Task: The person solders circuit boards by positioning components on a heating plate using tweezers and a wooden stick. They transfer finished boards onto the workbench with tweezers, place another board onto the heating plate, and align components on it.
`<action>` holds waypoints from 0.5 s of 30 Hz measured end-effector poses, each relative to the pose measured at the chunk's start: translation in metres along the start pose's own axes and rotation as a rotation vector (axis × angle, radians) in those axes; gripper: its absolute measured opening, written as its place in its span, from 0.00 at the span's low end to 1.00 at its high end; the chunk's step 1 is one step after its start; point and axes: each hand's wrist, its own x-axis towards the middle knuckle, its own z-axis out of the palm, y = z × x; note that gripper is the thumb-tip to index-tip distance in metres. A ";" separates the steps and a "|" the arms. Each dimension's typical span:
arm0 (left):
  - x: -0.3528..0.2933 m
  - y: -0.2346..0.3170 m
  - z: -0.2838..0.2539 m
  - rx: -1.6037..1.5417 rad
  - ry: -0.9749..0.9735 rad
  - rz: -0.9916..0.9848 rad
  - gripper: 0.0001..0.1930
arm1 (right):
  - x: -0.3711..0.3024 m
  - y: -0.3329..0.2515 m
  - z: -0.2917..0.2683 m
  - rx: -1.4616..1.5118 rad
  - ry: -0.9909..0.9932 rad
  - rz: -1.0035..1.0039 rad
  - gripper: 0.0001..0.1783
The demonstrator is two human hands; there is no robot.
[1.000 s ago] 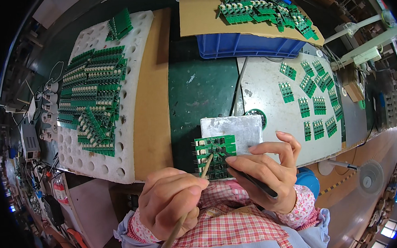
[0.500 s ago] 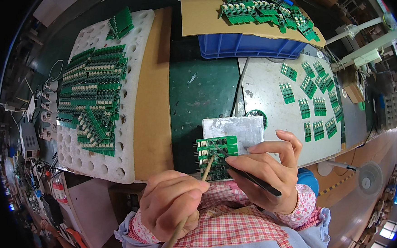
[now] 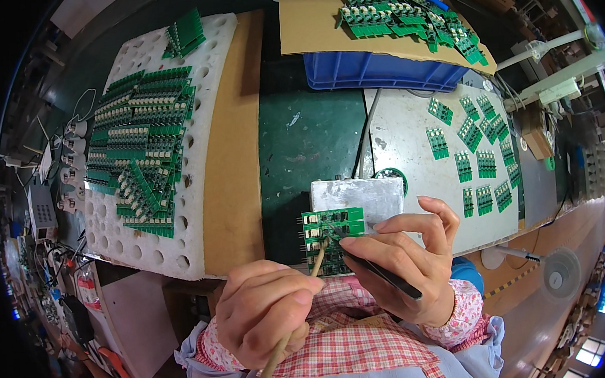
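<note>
In the head view, the left hand is closed around a thin wooden stick whose tip rests on a green circuit board; that board lies against the near edge of a small grey metal block at the near middle of the workbench. The right hand pinches a slim black tool between thumb and forefinger, its point meeting the same board just beside the stick's tip, so both hands are working on this one board. To the right, a pale mat carries loose green boards laid out singly, well apart from the hands. On the left side a white foam tray holds a dense stack of green boards, and a cardboard sheet over a blue bin at the far edge holds another heap. Which piles are finished cannot be told; many boards plainly lie about apart from the one in hand.
</note>
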 end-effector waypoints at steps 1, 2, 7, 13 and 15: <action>0.000 0.000 0.001 -0.003 0.018 -0.001 0.05 | 0.000 0.000 0.000 -0.001 -0.005 0.003 0.19; 0.000 0.000 0.001 -0.003 0.019 -0.001 0.05 | 0.000 -0.001 0.000 -0.001 -0.010 0.006 0.19; -0.002 0.000 0.001 0.000 0.044 -0.022 0.05 | 0.001 -0.001 0.001 -0.006 -0.017 -0.001 0.19; -0.002 0.000 0.001 -0.013 0.035 -0.027 0.05 | 0.001 -0.001 -0.001 -0.008 -0.017 0.004 0.19; -0.002 0.000 0.000 -0.016 0.027 -0.028 0.06 | 0.001 -0.001 -0.001 -0.011 -0.019 0.005 0.20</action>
